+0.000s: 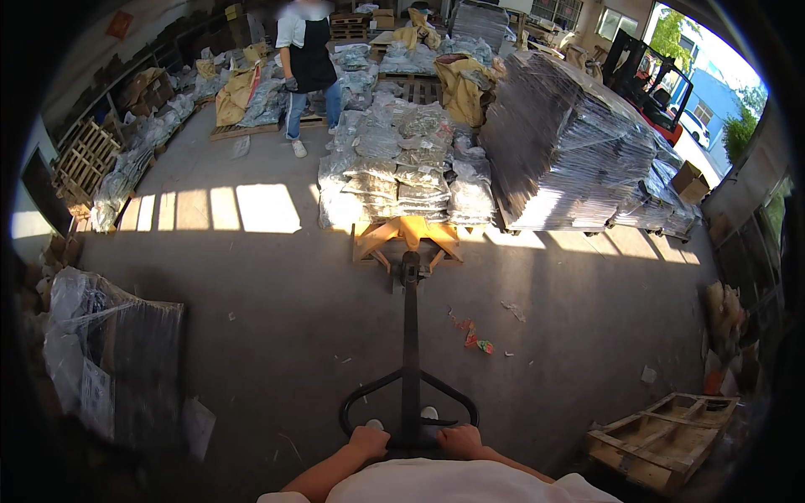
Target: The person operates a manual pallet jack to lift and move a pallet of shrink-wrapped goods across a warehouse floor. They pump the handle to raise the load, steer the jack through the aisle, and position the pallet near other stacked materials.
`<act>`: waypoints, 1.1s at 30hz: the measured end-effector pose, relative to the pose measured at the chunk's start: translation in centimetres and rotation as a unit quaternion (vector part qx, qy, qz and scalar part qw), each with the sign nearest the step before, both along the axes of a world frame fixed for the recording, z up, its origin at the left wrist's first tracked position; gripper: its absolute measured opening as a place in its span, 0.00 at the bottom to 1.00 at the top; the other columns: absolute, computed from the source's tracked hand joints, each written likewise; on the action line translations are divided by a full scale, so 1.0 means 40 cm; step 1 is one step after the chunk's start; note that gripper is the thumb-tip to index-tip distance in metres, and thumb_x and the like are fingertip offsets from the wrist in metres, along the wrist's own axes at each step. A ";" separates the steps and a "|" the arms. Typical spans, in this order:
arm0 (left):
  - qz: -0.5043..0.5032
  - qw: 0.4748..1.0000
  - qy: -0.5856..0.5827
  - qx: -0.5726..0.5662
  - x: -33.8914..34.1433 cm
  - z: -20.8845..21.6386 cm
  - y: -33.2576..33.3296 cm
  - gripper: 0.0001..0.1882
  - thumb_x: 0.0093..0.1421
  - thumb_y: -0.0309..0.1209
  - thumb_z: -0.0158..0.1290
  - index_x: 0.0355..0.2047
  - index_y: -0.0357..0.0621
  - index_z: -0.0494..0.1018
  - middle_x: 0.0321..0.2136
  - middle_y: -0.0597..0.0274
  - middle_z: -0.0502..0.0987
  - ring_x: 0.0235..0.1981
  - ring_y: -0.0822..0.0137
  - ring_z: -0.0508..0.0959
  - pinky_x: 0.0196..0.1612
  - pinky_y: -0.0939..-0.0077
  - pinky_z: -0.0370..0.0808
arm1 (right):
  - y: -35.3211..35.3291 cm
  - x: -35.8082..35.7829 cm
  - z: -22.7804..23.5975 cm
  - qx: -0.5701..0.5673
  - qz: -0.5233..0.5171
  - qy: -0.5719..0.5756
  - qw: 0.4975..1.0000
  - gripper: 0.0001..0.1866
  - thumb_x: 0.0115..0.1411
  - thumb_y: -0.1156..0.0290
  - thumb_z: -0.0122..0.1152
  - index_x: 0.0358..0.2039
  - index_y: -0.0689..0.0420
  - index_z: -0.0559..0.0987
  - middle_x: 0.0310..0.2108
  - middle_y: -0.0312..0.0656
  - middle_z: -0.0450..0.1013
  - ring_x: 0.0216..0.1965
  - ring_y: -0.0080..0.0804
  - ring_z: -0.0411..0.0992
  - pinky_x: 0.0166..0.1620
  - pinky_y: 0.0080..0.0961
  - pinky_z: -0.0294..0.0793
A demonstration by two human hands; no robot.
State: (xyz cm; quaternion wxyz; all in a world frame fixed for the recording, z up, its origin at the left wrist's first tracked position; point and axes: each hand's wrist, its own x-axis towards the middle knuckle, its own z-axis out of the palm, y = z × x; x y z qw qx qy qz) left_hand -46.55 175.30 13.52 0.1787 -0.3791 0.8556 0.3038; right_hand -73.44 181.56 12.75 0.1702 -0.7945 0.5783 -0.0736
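Note:
Both my hands grip the black loop handle [348, 412] of a yellow pallet jack [408, 228], close to my body. My left hand [369, 441] is wrapped round the left part of the handle's near bar, and my right hand [460, 439] round the right part. From the handle a long black shaft [411, 327] runs straight ahead to the jack's yellow body. Right beyond that body stands a load of clear plastic bags [394, 159], stacked several layers high. The jack's forks are hidden under the load.
A person in a black apron [316, 54] stands beyond the load's left side. Tall wrapped stacks of flat sheets [570, 142] stand right, with a forklift [650, 88] behind. A wrapped pallet load [126, 352] is near left, a wooden pallet [667, 436] near right. Scraps [474, 335] litter the floor.

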 end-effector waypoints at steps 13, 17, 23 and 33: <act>0.115 0.851 0.250 -0.447 -0.116 0.464 -0.483 0.17 0.37 0.35 0.70 0.23 0.50 0.72 0.21 0.64 0.74 0.27 0.62 0.77 0.32 0.64 0.70 | -0.536 -0.117 0.447 -0.344 -0.170 -0.115 0.916 0.22 0.60 0.67 0.58 0.08 0.55 0.73 0.10 0.45 0.67 0.15 0.47 0.68 0.21 0.39 0.66; 0.059 0.971 0.141 -0.184 0.051 0.039 0.058 0.17 0.41 0.36 0.69 0.30 0.47 0.75 0.24 0.60 0.77 0.27 0.58 0.80 0.31 0.63 0.72 | 0.023 0.015 0.064 -0.090 -0.067 -0.022 0.993 0.13 0.58 0.66 0.57 0.17 0.51 0.79 0.13 0.39 0.73 0.18 0.38 0.74 0.27 0.37 0.70; 0.035 0.990 0.074 -0.113 -0.022 0.278 -0.219 0.19 0.51 0.49 0.61 0.31 0.47 0.76 0.29 0.55 0.80 0.33 0.51 0.82 0.38 0.55 0.78 | -0.220 -0.062 0.252 -0.038 -0.092 -0.032 0.994 0.23 0.66 0.53 0.52 0.18 0.50 0.83 0.14 0.45 0.73 0.20 0.50 0.75 0.30 0.44 0.75; 0.117 0.881 0.231 -0.396 -0.038 0.307 -0.255 0.18 0.36 0.31 0.69 0.26 0.52 0.72 0.22 0.66 0.71 0.28 0.63 0.75 0.32 0.64 0.67 | -0.298 -0.053 0.278 -0.308 -0.109 -0.140 0.935 0.18 0.53 0.70 0.62 0.08 0.53 0.71 0.11 0.40 0.68 0.16 0.38 0.70 0.27 0.33 0.68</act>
